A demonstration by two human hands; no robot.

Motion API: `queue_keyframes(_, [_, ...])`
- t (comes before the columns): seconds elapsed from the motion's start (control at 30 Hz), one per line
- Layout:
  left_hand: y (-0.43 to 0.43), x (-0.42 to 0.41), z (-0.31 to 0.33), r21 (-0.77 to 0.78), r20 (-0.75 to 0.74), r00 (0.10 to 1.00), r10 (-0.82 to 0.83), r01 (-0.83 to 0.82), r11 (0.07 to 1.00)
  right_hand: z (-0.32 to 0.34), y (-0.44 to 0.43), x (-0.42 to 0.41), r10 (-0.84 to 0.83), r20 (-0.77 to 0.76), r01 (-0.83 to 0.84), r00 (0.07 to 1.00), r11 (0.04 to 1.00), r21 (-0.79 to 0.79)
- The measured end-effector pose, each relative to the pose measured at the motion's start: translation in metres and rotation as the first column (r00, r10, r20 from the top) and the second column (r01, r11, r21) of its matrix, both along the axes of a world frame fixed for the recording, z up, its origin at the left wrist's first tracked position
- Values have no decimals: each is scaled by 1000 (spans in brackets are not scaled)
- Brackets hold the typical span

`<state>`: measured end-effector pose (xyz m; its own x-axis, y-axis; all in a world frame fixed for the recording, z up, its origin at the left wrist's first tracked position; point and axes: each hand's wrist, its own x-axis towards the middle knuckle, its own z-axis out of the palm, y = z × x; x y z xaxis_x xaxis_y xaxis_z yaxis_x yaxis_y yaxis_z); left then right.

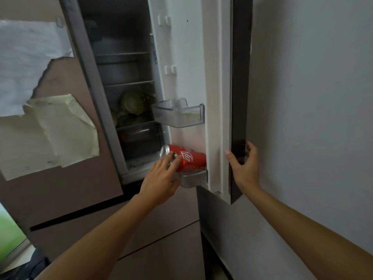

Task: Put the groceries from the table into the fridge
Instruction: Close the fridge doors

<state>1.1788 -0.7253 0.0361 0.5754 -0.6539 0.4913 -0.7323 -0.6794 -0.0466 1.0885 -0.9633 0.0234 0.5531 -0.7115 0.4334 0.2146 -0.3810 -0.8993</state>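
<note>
red can (188, 159) lies on its side, lower centre of frame; silver top end points left, base toward the white door liner; it's tilted over the lower door bin (194, 178), not standing in it; body is glossy red with white script, looks like a cola logo, letters not legible to me; left hand (161, 178) holds the can, fingers curled over its near side by the silver rim, thumb hidden; the hand covers the bin's left end

right hand (244, 164) grips the open fridge door (240, 87) at its free edge, right of centre; thumb on the white inner side, fingers wrapped onto the dark outer face

upper door bin (179, 115), clear plastic, sits just above the can; fridge interior at frame centre is dim; green vegetables (133, 102) on a shelf, dark drawer (141, 136) below them

brown door panel (60, 188) fills the left of frame; white torn sheet (26, 57) upper left, pale yellow sheet (60, 128) under it, overlapping; writing on both too blurred to read; grey wall (312, 98) on the right
</note>
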Motion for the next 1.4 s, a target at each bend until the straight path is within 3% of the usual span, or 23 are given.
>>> queue_keyframes(0.2, [57,3,2,-51,-90,995,31,-35,998,-15,72,-12,85,-4,-85,996,993,-77])
queue_keyframes(0.4, [98,11,10,-189,-53,996,75,-83,978,-10,106,-2,154,-105,-182,982,916,-356])
queue_keyframes(0.63, [112,21,25,-449,74,988,138,-90,889,9,118,58,63,-129,-137,990,683,-718])
queue_keyframes(0.73, [113,29,33,-510,110,984,138,-63,858,13,124,96,60,-76,-96,995,533,-841])
queue_keyframes(0.83, [111,47,39,-439,185,965,188,-90,894,19,134,137,138,-40,-93,990,408,-908])
queue_keyframes(0.93, [111,77,40,-305,277,900,338,-251,919,15,140,177,198,8,-54,980,307,-950])
queue_keyframes(1.1, [122,122,28,-252,349,760,549,-488,836,-1,137,229,230,130,90,965,173,-981])
queue_keyframes(1.4, [129,165,7,-238,455,679,576,-530,814,-19,139,283,170,211,199,963,84,-976])
